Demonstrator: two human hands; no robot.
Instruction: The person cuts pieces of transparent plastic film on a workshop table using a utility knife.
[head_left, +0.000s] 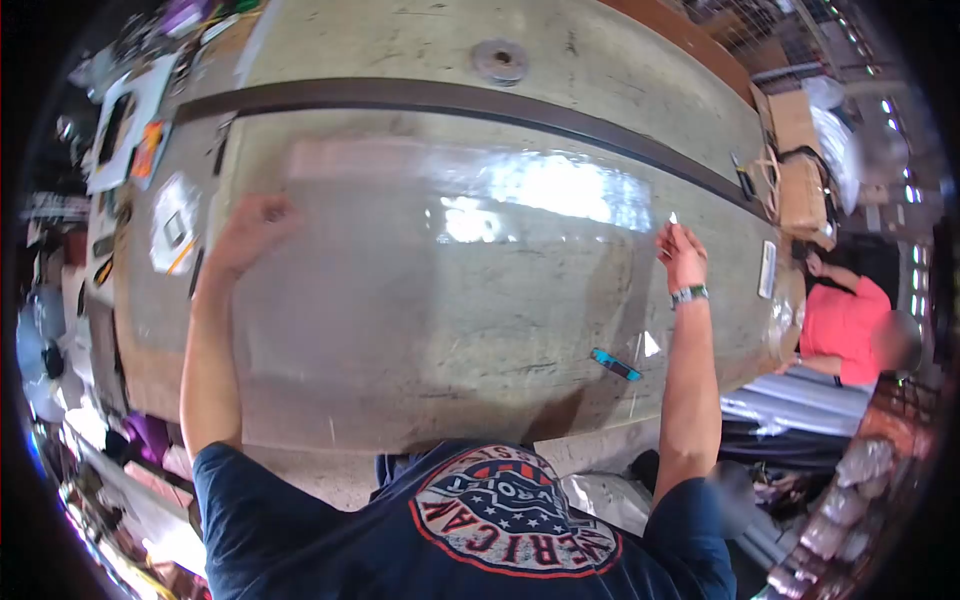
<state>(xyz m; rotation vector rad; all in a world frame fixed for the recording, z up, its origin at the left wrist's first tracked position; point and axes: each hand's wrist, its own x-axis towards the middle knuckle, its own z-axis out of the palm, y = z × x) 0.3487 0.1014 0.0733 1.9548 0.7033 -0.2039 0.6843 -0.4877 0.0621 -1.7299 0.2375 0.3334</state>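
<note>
Plastic sheet [430,300] gripped by left hand [255,225] and right hand [680,252]; shirt [300,540] reads AMERICAN.

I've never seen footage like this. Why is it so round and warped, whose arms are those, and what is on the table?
There is no machine here. One camera sits on a person's head and looks down through a very wide lens, which bends the picture. The dark shirt at the bottom is the wearer's own. Their left hand is closed on one edge of a clear plastic sheet spread over the big table. Their right hand, above a wristband, pinches the opposite edge. A small blue object lies near the right arm. A second person, in a pink shirt, is at the table's right end.
</note>
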